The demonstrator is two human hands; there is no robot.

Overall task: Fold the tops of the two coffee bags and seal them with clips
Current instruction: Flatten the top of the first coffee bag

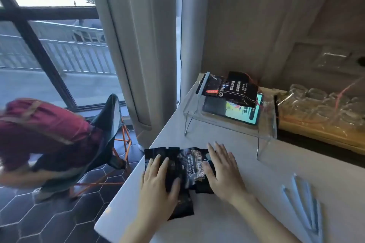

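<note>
- Bag 1 lies flat on the tabletop, near its left edge, directly in front of the person.
- Left hand rests flat on the bag's left part, fingers straight. Grip wide, holding nothing; likely pinning the bag so it doesn't slide.
- Right hand lies flat on the bag's right side, fingers spread. Also a wide grip, pressing not pinching. Looks like flattening or pushing air out before the fold.
- Can't tell which end of the bag is the top, or whether a fold has started.
- Clips: pale blue sticks fanned out on the tabletop to the right, well apart from the hands, within right-hand reach. No clip on this bag yet.
- Bag 2 lies on a clear stand farther back, over a tablet. A pale bar at its left end may be a clip, unclear.
- Judgement: early in bag 1's fold step.
</note>
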